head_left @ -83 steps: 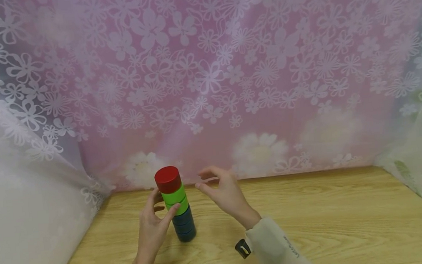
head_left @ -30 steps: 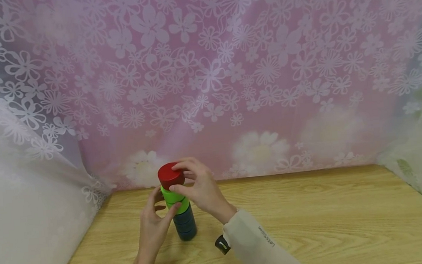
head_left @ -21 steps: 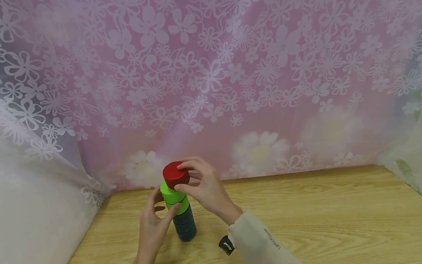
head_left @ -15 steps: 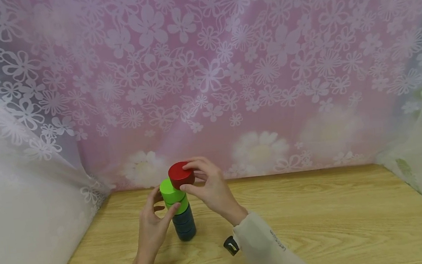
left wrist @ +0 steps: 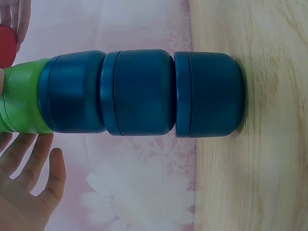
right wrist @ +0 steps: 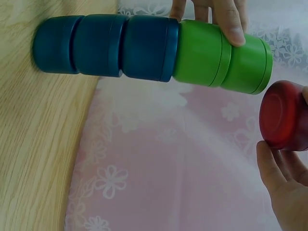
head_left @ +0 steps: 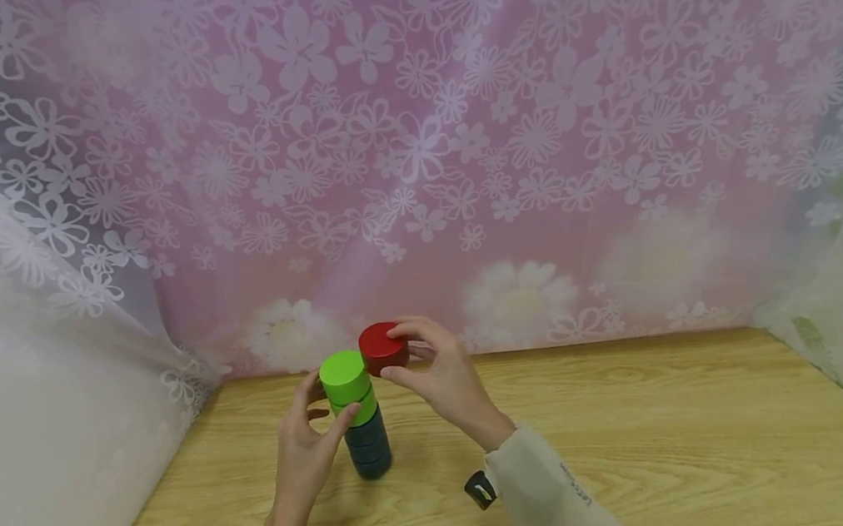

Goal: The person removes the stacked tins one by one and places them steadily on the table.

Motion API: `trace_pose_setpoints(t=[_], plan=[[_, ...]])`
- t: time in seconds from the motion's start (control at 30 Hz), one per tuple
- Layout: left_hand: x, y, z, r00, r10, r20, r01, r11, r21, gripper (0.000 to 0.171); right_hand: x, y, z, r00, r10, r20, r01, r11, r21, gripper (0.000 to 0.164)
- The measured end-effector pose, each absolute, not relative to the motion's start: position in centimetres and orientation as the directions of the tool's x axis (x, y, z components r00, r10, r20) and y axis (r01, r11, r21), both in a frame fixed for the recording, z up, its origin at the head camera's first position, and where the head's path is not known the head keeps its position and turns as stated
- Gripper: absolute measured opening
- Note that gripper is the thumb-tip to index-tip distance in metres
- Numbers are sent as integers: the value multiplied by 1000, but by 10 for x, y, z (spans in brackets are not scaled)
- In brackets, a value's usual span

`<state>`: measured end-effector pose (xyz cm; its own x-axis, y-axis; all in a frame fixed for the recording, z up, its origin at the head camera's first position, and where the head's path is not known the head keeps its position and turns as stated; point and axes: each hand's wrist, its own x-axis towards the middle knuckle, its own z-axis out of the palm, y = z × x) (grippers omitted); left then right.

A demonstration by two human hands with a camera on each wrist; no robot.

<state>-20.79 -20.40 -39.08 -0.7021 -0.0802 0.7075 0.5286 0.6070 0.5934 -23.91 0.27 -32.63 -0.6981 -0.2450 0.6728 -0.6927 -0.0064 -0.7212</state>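
A tower of small round lidded tins stands on the wooden table: three dark blue tins (head_left: 369, 451) below, then a lower green tin (right wrist: 200, 53) and an upper green tin (head_left: 344, 377). My left hand (head_left: 302, 450) steadies the tower from the left, thumb and fingers on opposite sides of the green tins. My right hand (head_left: 452, 377) pinches a red tin (head_left: 381, 350) between thumb and fingers, just right of the tower's top. In the right wrist view the red tin (right wrist: 283, 115) shows its underside, close to the upper green tin's lid.
The wooden table (head_left: 632, 437) stretches away to the right. Behind it hangs a pink floral curtain (head_left: 413, 172), with a pale curtain (head_left: 42, 396) along the left side. Black wrist-camera mounts (head_left: 481, 489) sit at both sleeves.
My right hand came in from the right, gripped the red tin on top of the tower, and slid it off to the right, baring the upper green tin. My left hand keeps its place.
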Motion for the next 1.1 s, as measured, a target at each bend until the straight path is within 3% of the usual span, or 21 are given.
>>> trace_pose_setpoints(t=[0.47,1.1], plan=[[-209,-205,-391,-695,-77,715,538,603,588,61,-240,17,-335,-751,-230,619,-646,63,-761,40],[-207,-205,-391,-697,-72,714,539,604,587,61,-244,35,-351,-762,-226,607,-641,133,-756,40]])
